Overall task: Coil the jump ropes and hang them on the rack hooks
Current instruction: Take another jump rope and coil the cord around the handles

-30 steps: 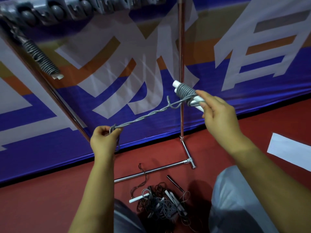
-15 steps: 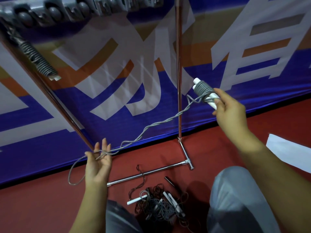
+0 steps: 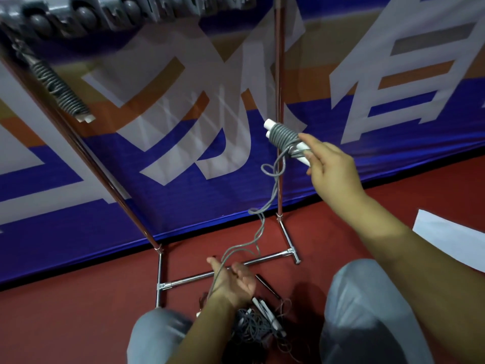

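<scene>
The white handles (image 3: pixel 301 147), half-wound in gray rope (image 3: pixel 265 219), are gripped by the right hand (image 3: pixel 328 166); the left hand (image 3: pixel 231 277) lies open under slack, which should be tensioned for tight wraps.

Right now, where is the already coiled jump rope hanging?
In the head view, upper left: the coiled jump rope hangs from the rack's top bar, beside its slanting left pole.

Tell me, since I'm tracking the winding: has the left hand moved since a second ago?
Yes. The left hand dropped from beside the slanted rack pole down to the rack's floor crossbar.
</scene>
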A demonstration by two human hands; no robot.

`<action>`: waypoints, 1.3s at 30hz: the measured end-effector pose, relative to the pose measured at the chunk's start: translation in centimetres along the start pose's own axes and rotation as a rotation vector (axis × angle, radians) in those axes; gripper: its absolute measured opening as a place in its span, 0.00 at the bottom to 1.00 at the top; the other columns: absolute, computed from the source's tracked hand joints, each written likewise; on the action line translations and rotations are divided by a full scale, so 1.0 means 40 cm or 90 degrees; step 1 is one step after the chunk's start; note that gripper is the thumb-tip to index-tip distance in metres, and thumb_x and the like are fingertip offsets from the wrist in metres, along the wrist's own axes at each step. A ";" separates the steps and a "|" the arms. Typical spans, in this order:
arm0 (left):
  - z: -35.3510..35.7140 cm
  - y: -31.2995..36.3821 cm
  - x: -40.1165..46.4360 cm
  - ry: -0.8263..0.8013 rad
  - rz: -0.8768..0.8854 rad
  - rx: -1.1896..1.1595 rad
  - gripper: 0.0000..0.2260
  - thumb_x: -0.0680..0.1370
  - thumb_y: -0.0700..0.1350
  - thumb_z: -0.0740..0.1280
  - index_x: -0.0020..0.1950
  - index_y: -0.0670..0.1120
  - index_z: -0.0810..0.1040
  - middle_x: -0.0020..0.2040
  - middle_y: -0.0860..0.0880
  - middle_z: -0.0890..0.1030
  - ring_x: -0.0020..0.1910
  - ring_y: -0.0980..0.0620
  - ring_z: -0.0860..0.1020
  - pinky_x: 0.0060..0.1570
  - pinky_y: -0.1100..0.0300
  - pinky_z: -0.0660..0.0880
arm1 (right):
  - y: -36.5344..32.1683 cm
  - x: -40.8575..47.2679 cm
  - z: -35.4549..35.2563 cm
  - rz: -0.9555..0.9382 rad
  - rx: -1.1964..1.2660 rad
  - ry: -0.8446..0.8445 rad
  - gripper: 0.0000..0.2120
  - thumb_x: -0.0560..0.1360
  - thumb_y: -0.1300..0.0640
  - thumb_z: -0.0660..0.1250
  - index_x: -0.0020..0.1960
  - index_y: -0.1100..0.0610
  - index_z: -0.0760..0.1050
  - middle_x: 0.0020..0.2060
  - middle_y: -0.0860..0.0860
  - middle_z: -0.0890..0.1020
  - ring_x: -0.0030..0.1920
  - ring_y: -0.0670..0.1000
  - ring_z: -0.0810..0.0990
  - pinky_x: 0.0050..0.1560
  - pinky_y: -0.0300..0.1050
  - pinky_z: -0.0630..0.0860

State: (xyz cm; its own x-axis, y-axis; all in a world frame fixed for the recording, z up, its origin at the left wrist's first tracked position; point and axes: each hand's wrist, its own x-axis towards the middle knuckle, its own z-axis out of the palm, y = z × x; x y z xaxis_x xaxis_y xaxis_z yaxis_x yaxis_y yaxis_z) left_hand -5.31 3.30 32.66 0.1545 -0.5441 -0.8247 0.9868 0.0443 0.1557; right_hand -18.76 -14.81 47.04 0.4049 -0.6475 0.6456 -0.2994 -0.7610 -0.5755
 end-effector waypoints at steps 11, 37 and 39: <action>-0.013 -0.059 0.046 -0.002 0.248 0.499 0.32 0.72 0.70 0.54 0.30 0.44 0.80 0.29 0.46 0.80 0.34 0.47 0.77 0.36 0.59 0.72 | -0.011 0.016 -0.001 0.032 0.000 0.012 0.18 0.78 0.61 0.58 0.67 0.57 0.73 0.47 0.60 0.80 0.41 0.60 0.80 0.45 0.56 0.78; 0.307 0.083 -0.225 -0.451 0.487 0.804 0.07 0.76 0.44 0.66 0.51 0.42 0.77 0.41 0.53 0.83 0.48 0.50 0.81 0.47 0.62 0.77 | -0.070 -0.048 -0.020 0.057 0.147 -0.095 0.18 0.78 0.65 0.63 0.66 0.55 0.74 0.52 0.48 0.78 0.47 0.45 0.80 0.48 0.23 0.70; 0.304 0.074 -0.221 -0.469 0.385 0.813 0.12 0.77 0.47 0.66 0.54 0.39 0.78 0.41 0.47 0.83 0.34 0.55 0.77 0.33 0.65 0.71 | -0.076 -0.052 -0.023 0.082 0.177 -0.111 0.18 0.78 0.65 0.63 0.65 0.52 0.74 0.53 0.49 0.80 0.43 0.43 0.80 0.46 0.24 0.71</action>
State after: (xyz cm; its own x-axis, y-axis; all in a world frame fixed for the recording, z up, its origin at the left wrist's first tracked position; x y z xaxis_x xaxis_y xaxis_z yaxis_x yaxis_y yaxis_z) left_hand -4.35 -1.95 47.02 0.0607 -0.9928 -0.1031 0.0458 -0.1004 0.9939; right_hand -19.48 -11.18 47.88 0.5280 -0.7027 0.4769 -0.1206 -0.6179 -0.7769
